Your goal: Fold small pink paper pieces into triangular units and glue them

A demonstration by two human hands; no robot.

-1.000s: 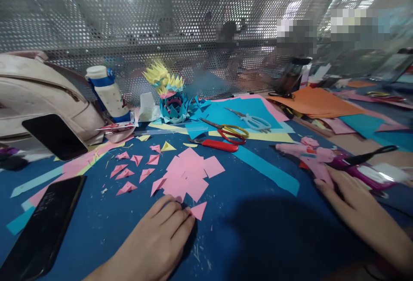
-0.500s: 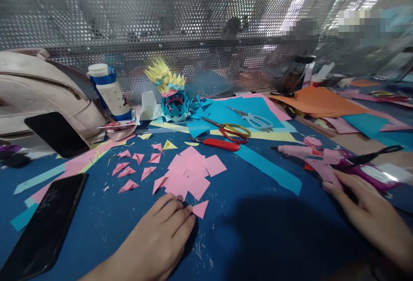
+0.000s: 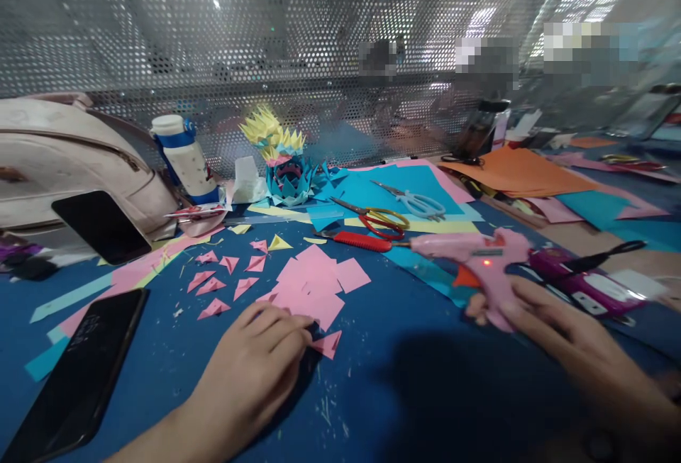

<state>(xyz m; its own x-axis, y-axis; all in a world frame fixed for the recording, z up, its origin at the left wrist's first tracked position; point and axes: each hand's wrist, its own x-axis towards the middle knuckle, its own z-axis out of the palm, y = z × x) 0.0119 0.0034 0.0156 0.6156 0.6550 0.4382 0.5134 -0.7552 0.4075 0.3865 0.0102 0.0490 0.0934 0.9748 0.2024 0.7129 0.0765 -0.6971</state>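
My right hand [image 3: 553, 321] is wrapped around the handle of a pink hot glue gun [image 3: 479, 254]. Its nozzle points left and a red light glows on its side. My left hand [image 3: 255, 364] rests low over the blue tabletop, fingers bent and closed on a small folded pink paper triangle [image 3: 327, 344]; the thumb is mostly hidden. Just beyond those fingers lies a pile of pink paper squares [image 3: 311, 286]. Several more folded pink triangles [image 3: 213, 286] are scattered to the left of the pile.
Behind the pile lie a red utility knife [image 3: 362, 241], red-and-yellow scissors [image 3: 380, 220] and light-blue scissors [image 3: 418, 204]. A blue-and-yellow folded paper model [image 3: 290, 176] stands farther back. Two phones [image 3: 79, 371], a bottle [image 3: 184, 158] and a backpack [image 3: 79, 158] occupy the left; orange sheets [image 3: 521, 172] lie right.
The glue gun has come up and leftward in my right hand, its light now showing. My left hand has shifted slightly left, and the pink triangle at its fingertips has tilted.
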